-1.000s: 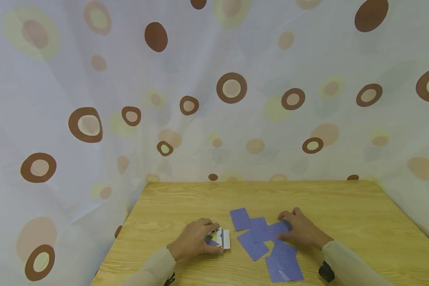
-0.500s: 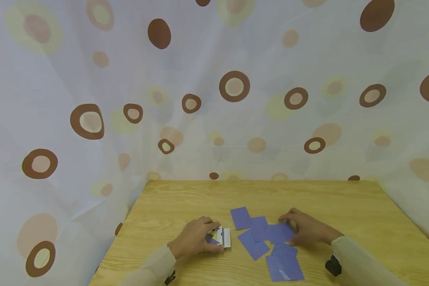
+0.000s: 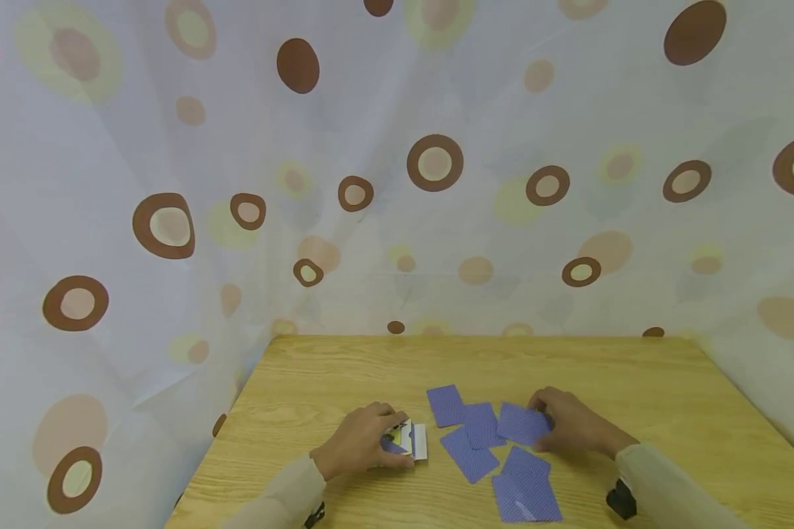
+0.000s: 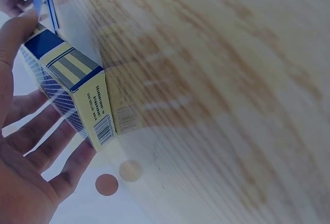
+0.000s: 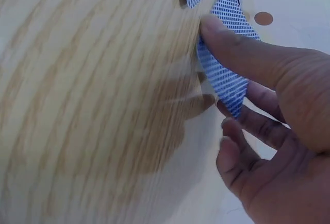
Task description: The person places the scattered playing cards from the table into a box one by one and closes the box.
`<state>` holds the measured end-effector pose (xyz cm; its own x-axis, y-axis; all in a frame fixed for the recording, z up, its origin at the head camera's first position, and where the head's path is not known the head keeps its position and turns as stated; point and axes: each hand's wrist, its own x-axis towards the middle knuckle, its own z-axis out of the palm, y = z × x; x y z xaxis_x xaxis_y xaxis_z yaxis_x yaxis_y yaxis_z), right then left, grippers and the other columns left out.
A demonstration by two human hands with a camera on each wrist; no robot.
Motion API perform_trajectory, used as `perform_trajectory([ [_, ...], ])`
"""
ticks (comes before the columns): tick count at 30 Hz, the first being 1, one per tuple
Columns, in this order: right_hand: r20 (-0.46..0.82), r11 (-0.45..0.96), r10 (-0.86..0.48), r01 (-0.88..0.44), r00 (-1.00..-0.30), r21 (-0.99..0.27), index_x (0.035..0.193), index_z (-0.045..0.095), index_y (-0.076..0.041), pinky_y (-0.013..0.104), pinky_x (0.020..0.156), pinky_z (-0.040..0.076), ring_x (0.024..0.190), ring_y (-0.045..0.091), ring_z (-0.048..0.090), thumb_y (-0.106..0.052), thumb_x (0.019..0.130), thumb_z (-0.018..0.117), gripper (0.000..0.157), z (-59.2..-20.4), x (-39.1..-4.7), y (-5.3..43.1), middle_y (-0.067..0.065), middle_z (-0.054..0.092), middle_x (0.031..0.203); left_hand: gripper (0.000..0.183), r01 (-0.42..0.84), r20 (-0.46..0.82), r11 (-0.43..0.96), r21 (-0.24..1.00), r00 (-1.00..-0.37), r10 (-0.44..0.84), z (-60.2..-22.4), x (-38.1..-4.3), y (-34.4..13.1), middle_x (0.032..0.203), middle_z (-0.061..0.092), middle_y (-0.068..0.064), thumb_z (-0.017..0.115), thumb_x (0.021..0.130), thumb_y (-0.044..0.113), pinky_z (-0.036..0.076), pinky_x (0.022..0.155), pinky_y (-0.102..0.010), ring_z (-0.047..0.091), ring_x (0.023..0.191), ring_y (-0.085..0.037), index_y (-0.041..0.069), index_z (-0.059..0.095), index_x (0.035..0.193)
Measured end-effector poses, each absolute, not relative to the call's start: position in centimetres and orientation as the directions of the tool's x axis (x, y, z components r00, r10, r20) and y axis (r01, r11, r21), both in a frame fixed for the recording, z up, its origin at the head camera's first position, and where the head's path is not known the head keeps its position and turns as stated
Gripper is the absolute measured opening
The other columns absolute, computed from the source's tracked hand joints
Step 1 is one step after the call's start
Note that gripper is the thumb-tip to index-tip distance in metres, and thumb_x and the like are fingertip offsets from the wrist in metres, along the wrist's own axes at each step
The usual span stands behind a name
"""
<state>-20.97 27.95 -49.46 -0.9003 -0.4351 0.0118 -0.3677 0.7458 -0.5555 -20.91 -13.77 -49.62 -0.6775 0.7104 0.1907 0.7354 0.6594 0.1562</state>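
My left hand [image 3: 357,442] grips a playing-card box [image 3: 405,438] on the left part of the table, its flap pointing right toward the cards. In the left wrist view the thumb lies on one side of the striped box [image 4: 77,80] and the fingers on the opposite, blue-patterned side. My right hand [image 3: 574,424] holds a blue-backed playing card [image 3: 523,424] by its right end. Seen from the right wrist, this card [image 5: 224,72] tilts up from the wood between thumb and fingers. Several more face-down playing cards [image 3: 468,453] lie spread between the hands, some overlapping.
Two overlapping cards [image 3: 526,494] lie nearest the front, with a glare spot on one. A single card [image 3: 445,405] sits farthest back. The wooden table [image 3: 344,367] reaches back to a hanging sheet [image 3: 370,110] with brown and yellow dots, which also runs along both sides.
My right hand has slid a little to the right, and its card has shifted right and turned, baring more of the card beside it. The left hand and box stay put.
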Motion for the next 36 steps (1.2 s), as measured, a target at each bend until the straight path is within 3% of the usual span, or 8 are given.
perform_trajectory([
  [5,0.03,0.738,-0.441,-0.382,-0.897,-0.556,0.125,0.066,0.001,0.033,0.073,0.051,0.089,0.018,0.056,-0.019,0.079,0.091,0.056,-49.67,-21.05,28.02,0.004,0.061,0.103,0.073,0.736,0.193,0.661,0.145,-0.676,0.711,-49.67,-20.9,-13.8,0.12,0.068,-0.004,0.073,0.085,0.067,0.056,0.082,-0.03,0.065,0.105,-0.017,0.013,0.068,0.134],
  [11,0.0,0.724,-0.487,-0.404,-0.873,-0.56,0.134,0.059,0.014,0.025,0.062,0.04,0.078,0.015,0.043,-0.031,0.085,0.086,0.071,-49.99,-20.57,28.16,0.006,0.051,0.096,0.074,0.733,0.195,0.664,0.143,-0.679,0.708,-49.77,-20.79,-13.85,0.119,0.068,-0.003,0.073,0.084,0.067,0.056,0.082,-0.03,0.064,0.105,-0.016,0.013,0.068,0.134],
  [15,-0.02,0.725,-0.482,-0.387,-0.876,-0.57,0.137,0.057,0.013,0.026,0.063,0.04,0.08,0.017,0.043,-0.036,0.083,0.087,0.079,-49.91,-20.5,28.18,0.007,0.048,0.098,0.075,0.727,0.194,0.67,0.148,-0.686,0.701,-49.83,-20.81,-13.88,0.12,0.068,-0.003,0.072,0.084,0.068,0.055,0.082,-0.029,0.064,0.106,-0.015,0.013,0.068,0.134],
  [24,-0.011,0.765,-0.455,-0.384,-0.89,-0.517,0.132,0.062,0.009,0.027,0.066,0.044,0.082,0.016,0.049,-0.04,0.08,0.089,0.076,-49.57,-20.75,28.26,0.006,0.057,0.103,0.074,0.724,0.192,0.671,0.159,-0.689,0.699,-49.8,-20.84,-13.9,0.12,0.069,-0.003,0.074,0.084,0.067,0.055,0.082,-0.028,0.064,0.105,-0.015,0.013,0.068,0.134],
  [36,0.052,0.733,-0.473,-0.426,-0.879,-0.53,0.131,0.064,0.008,0.026,0.064,0.044,0.078,0.012,0.049,-0.042,0.083,0.086,0.073,-49.33,-20.55,28.16,0.006,0.058,0.105,0.074,0.732,0.213,0.663,0.157,-0.68,0.701,-49.83,-20.86,-13.9,0.119,0.068,-0.003,0.074,0.083,0.067,0.056,0.082,-0.029,0.064,0.106,-0.016,0.012,0.069,0.133],
])
